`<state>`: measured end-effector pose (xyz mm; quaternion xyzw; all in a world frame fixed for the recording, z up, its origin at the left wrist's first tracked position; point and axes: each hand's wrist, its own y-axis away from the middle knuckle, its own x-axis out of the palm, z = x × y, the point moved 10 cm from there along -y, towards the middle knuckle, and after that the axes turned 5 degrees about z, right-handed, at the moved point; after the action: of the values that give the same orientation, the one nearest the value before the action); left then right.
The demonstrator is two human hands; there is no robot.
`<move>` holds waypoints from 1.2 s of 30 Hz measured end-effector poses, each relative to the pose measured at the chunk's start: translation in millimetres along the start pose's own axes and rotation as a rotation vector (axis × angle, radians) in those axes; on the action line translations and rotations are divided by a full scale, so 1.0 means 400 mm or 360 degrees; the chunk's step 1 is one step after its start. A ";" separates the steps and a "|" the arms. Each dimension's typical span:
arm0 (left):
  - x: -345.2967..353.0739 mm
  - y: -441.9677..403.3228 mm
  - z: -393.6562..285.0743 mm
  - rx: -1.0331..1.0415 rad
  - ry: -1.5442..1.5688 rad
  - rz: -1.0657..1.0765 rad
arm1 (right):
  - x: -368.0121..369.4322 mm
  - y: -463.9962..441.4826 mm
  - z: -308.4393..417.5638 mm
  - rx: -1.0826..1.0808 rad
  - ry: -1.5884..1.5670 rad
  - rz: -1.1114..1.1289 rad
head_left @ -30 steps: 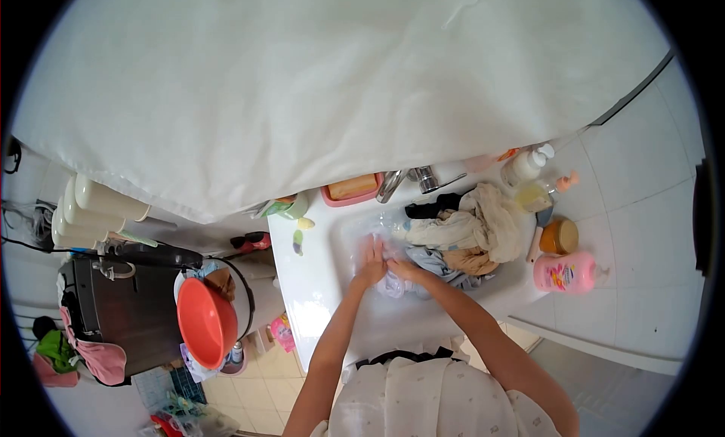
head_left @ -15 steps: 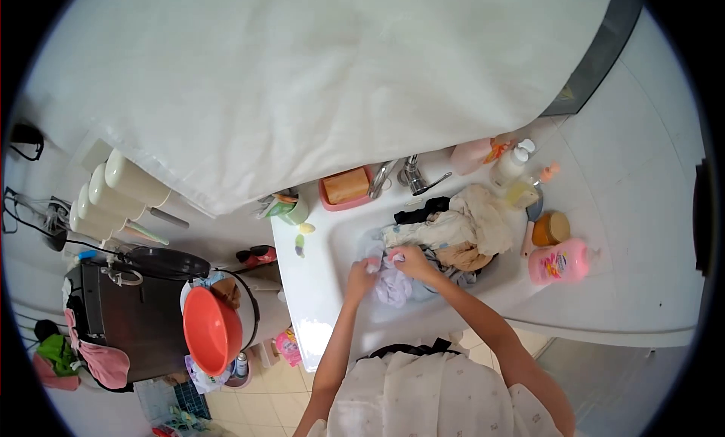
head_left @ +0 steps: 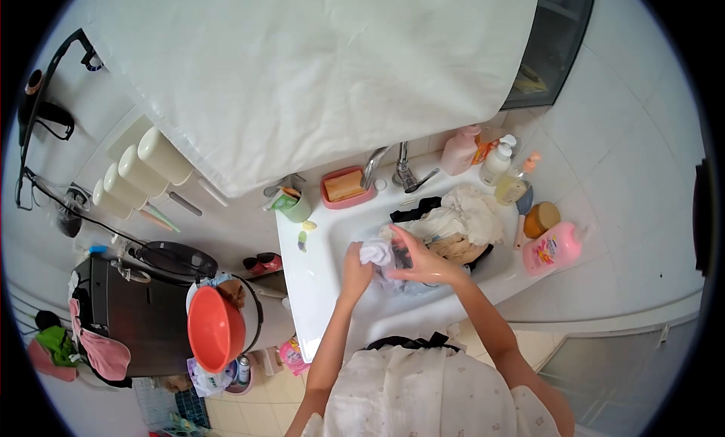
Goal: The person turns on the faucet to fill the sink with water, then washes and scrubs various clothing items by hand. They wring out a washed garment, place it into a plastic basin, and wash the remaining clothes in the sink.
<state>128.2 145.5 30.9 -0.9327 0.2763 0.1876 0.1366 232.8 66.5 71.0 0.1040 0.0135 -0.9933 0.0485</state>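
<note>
My left hand (head_left: 356, 271) is closed on a bunched pale lavender cloth (head_left: 377, 252) over the left part of the white sink (head_left: 323, 316). Just right of that cloth, my right hand (head_left: 427, 260) has its thumb and fingers spread; whether a fingertip touches the cloth I cannot tell. Wet laundry fills the basin: a cream garment (head_left: 470, 214), a tan piece (head_left: 457, 250) and a black piece (head_left: 419, 209). Part of the pile is hidden behind my right hand. Behind the basin stands a chrome faucet (head_left: 404, 169).
A soap bar (head_left: 346, 186) lies in a pink dish; a green cup (head_left: 296, 208) stands left of it. Pump bottles, an amber jar (head_left: 541, 220) and a pink detergent bottle (head_left: 553, 249) line the right side. An orange basin (head_left: 216, 330) sits at left. A white sheet (head_left: 317, 74) hangs above.
The cloth, stretched between both hands before, is now bunched in my left hand. My right hand has let go and spread its fingers. The camera view has shifted slightly.
</note>
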 end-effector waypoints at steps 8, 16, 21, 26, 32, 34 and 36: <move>-0.062 -0.002 -0.128 -0.0107 0.0735 -0.0038 | 0.062 -0.011 -0.274 -0.0106 0.0738 -0.0267; -0.168 0.019 -0.113 -0.0197 0.1102 -0.0275 | 0.077 -0.077 -0.259 0.0175 -0.0084 -0.0494; -0.267 0.042 0.039 -0.0417 0.1544 -0.0427 | 0.031 -0.067 -0.179 -0.0061 0.0546 -0.0356; -0.133 0.103 0.336 -0.0925 0.1411 -0.0337 | 0.017 -0.067 -0.035 -0.0073 0.0444 -0.0160; 0.154 0.125 0.313 -0.1106 0.1771 0.0342 | 0.012 -0.063 0.106 -0.0449 0.0884 -0.0238; 0.210 0.131 0.235 -0.1119 0.2079 0.0582 | 0.012 -0.064 0.121 -0.0499 0.0947 -0.0241; 0.266 0.181 0.153 -0.1553 0.2443 0.0784 | 0.010 -0.063 0.116 -0.0450 0.1012 -0.0270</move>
<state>153.1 59.4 -79.9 -0.6707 0.3712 -0.3597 -0.5320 216.9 89.4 116.1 0.3986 0.1738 -0.9001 -0.0269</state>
